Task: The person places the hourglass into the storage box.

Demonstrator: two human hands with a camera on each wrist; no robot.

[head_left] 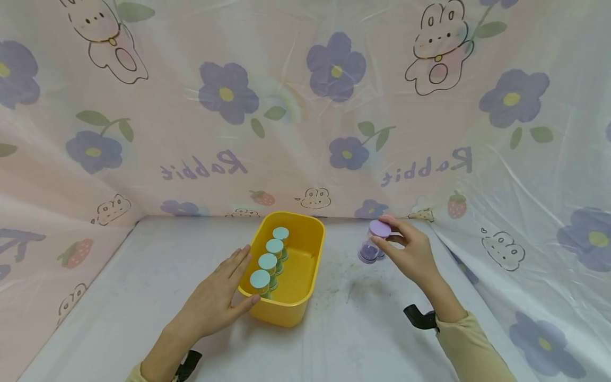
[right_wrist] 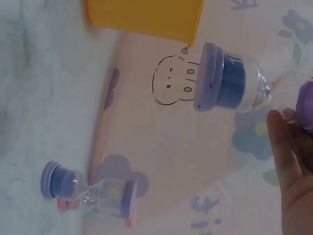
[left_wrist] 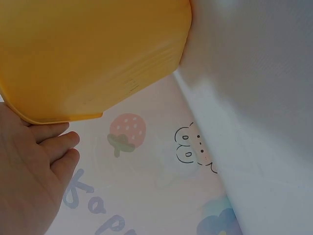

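With the yellow rectangular plastic bin (head_left: 281, 314) touched by the straight-fingered left hand (head_left: 215, 294), the purple-capped clear hourglass (right_wrist: 237, 81) pinched by the right hand (head_left: 414, 254) could be dropped through a loosened grip.

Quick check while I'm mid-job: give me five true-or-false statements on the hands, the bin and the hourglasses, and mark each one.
1. The right hand holds a purple-capped hourglass above the table. True.

2. The left hand touches the rim of the yellow bin. True.

3. The bin contains two hourglasses. False: four teal-capped hourglasses stand in it.

4. Seen from the head camera, those four line the bin's right side. False: they line its left side.

5. Another purple-capped hourglass stands upright on the table, outside the bin. True.
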